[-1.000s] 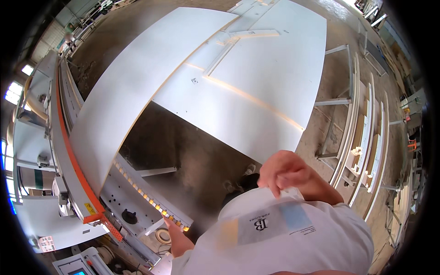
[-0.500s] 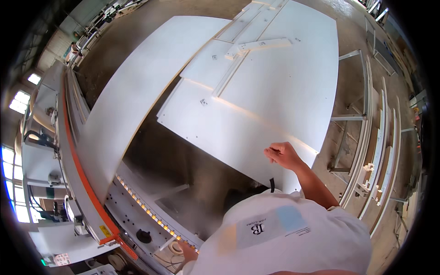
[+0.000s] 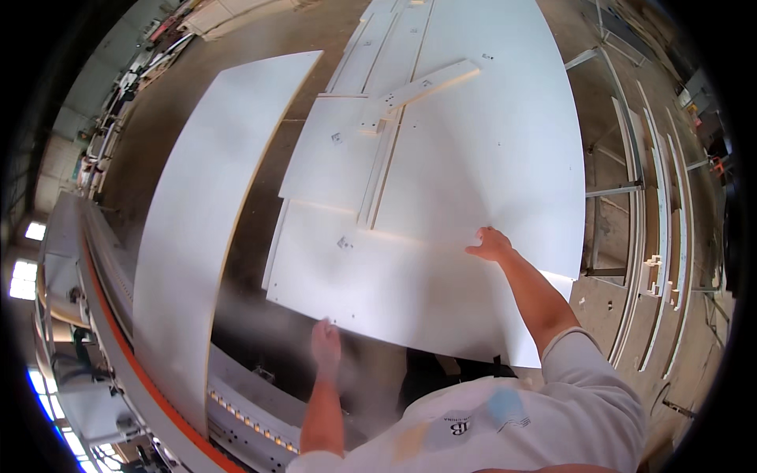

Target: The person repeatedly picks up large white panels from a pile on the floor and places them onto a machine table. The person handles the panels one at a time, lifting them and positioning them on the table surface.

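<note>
A stack of large white panels [image 3: 465, 173] lies in front of me, its near edge close to my body. My right hand [image 3: 492, 244] is over the top panel, thumb and fingers apart, with nothing in it; whether it touches the surface I cannot tell. My left hand [image 3: 325, 344] is at the near left edge of the stack, with its fingertips close to that edge. It is blurred, and its grip cannot be made out. Narrow white strips [image 3: 384, 173] and a short white block [image 3: 434, 83] rest on the panels.
To the left, a long white panel [image 3: 213, 189] lies on a machine with an orange-red strip [image 3: 150, 378] and a row of yellowish rollers [image 3: 252, 422]. A dark gap separates it from the stack. Metal frames [image 3: 611, 189] and long pale strips [image 3: 662, 213] stand to the right.
My left hand has risen from the machine's roller row to the stack's near edge. My right hand has opened and reached farther over the panels. My view has turned.
</note>
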The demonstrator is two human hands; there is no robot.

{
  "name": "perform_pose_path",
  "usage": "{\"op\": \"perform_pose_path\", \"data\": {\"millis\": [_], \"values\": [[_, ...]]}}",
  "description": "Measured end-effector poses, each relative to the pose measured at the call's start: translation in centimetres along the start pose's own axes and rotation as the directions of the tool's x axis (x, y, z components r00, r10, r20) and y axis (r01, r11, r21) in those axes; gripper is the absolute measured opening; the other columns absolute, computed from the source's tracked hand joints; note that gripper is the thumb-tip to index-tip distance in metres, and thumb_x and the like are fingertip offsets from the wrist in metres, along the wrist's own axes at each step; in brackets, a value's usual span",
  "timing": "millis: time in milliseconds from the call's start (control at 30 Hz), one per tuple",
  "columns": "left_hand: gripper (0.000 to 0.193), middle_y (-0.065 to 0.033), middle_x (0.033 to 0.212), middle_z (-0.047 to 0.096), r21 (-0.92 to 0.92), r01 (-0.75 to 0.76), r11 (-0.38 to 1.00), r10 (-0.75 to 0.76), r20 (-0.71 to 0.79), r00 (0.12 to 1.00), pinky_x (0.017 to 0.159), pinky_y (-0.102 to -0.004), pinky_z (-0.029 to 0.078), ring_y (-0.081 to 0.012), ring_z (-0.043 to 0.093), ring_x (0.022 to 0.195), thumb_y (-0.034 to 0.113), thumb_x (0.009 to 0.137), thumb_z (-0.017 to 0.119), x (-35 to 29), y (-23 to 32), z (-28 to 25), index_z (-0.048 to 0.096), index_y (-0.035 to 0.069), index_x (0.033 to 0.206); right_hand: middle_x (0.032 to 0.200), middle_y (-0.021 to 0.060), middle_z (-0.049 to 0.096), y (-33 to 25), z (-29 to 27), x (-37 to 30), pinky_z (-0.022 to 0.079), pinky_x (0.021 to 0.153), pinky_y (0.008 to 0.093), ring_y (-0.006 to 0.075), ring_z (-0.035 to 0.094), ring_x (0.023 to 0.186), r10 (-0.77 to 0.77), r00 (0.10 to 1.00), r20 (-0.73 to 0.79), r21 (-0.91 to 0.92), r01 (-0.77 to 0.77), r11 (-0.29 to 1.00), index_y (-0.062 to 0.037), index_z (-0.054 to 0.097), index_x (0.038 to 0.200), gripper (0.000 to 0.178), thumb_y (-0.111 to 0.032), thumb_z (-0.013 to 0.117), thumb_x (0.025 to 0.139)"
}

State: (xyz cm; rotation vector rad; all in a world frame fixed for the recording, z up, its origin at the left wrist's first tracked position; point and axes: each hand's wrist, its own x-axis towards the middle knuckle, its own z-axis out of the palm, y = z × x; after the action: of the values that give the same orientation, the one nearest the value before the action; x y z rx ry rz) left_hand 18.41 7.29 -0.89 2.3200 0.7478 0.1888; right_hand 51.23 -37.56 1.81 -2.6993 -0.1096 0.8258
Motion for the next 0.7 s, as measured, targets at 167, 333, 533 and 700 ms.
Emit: {"op": "perform_pose_path", "data": {"millis": [167,333,533,700], "values": [[0.025,-0.0109,0.110,0.068,0.000,-0.402,0.916,0.392,0.216,0.894,0.092,-0.0398,0.051,-0.0308,0.064,0.104,0.019,0.089,0.065,20.0,10.4,9.7,0.067,0.008,0.112,0.125,0.0123,0.059,-0.9,0.0,4.8,0.050,0.093,0.0386,0.0283,0.058,0.118,0.221,0.974,0.046,-0.110,-0.215,0.970,-0.0031,0.056,0.125,0.088,-0.056,0.084,0.059],[0.031,-0.0121,0.112,0.067,-0.073,-0.561,0.825,0.550,0.334,0.765,0.096,-0.0430,0.048,-0.0327,0.061,0.108,0.019,0.088,0.064,35.3,20.8,17.6,0.064,0.008,0.117,0.131,0.0191,0.053,-2.3,-1.4,5.9,0.048,0.098,0.0395,0.0308,0.053,0.124,0.305,0.937,0.173,-0.116,-0.288,0.951,0.0033,0.047,0.134,0.107,-0.059,0.085,0.056],[0.051,-0.0103,0.117,0.061,0.283,-0.734,0.617,0.674,0.291,0.679,0.095,-0.0441,0.047,-0.0311,0.056,0.112,0.032,0.086,0.069,51.9,31.6,26.7,0.053,0.011,0.129,0.126,0.0178,0.054,-2.9,-1.0,6.8,0.050,0.096,0.0395,0.0308,0.056,0.119,0.355,0.919,0.172,-0.096,-0.343,0.934,0.0025,0.049,0.130,0.104,-0.056,0.088,0.053],[0.069,-0.0121,0.130,0.056,0.390,-0.674,0.627,0.639,0.239,0.732,0.100,-0.0434,0.045,-0.0303,0.053,0.122,0.043,0.081,0.074,60.1,36.9,32.6,0.049,0.006,0.134,0.117,0.0157,0.055,-2.7,-0.3,6.6,0.052,0.092,0.0392,0.0299,0.058,0.113,0.385,0.912,0.143,-0.080,-0.377,0.923,0.0005,0.051,0.122,0.094,-0.053,0.090,0.055]]}}
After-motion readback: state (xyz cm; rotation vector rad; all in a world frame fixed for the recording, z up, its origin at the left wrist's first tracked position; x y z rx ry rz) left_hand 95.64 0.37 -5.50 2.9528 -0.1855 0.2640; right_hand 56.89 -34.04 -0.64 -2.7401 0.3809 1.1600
